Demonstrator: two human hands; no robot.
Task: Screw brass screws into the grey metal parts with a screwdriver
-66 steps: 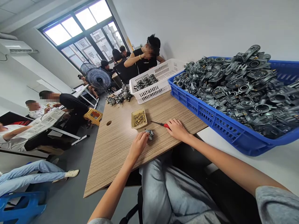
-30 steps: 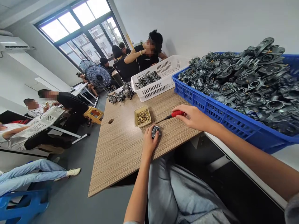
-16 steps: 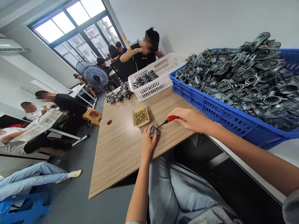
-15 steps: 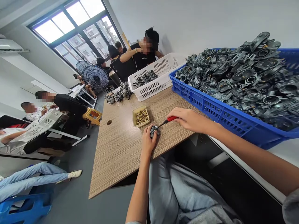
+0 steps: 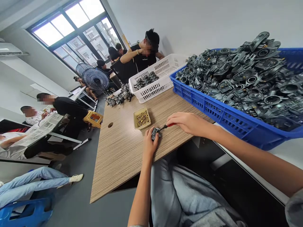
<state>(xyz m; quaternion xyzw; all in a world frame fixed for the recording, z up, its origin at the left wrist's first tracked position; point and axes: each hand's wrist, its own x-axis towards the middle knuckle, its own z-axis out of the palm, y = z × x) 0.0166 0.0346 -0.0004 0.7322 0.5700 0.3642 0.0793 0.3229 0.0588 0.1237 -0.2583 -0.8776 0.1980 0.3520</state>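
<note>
the left hand (image 5: 150, 146) sits near the edge of the wood-grain tabletop (image 5: 118, 157), its fingers (image 5: 151, 138) curled closely around a small die-cast carburetor body (image 5: 155, 133), though it cannot be told whether the body is lifted or rests on the table. the right hand (image 5: 187, 123) reaches in from the side, its fingers closed over a red-handled screwdriver (image 5: 164, 127) whose shaft runs to the body, the tip at or touching it, too small to show what it meets. this looks like the fastening stage of screwdriver work on the body, and any turn of the driver would call for a firm left-hand grip and a tip kept square. just beyond lies a small tray (image 5: 147, 125) of brass screws (image 5: 142, 119). to the right, a blue plastic crate (image 5: 208, 118) is heaped with bare carburetor bodies (image 5: 241, 82). farther along are a white slotted basket (image 5: 153, 90) and a loose pile of assembled carburetors (image 5: 119, 99). past them, a co-worker (image 5: 143, 53) sits at the table's far end, near a black pedestal fan (image 5: 96, 79) and a bright window (image 5: 71, 34).
</note>
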